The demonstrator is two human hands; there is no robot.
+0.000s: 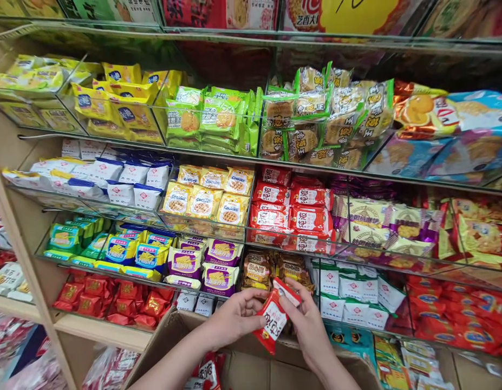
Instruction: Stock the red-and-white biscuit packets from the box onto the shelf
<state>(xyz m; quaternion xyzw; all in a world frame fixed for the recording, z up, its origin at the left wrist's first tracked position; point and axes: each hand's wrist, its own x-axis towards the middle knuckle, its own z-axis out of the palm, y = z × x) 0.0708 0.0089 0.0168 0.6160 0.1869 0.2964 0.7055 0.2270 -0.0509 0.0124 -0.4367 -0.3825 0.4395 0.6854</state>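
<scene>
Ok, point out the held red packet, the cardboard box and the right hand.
Held red packet point(273, 319): head view, on its white front label.
Cardboard box point(251, 369): head view, on bare cardboard inside.
Right hand point(308, 320): head view, on the middle of the hand.

Cream packets point(204, 202) bore "Cookies"; purple-and-white packets point(220, 277) carried "SODA BISCUITS" along the lower edge; green-edged clear packets point(311, 104) showed 王. Held red packet point(270, 320) had tilted Chinese characters, too unclear to read surely.
</scene>
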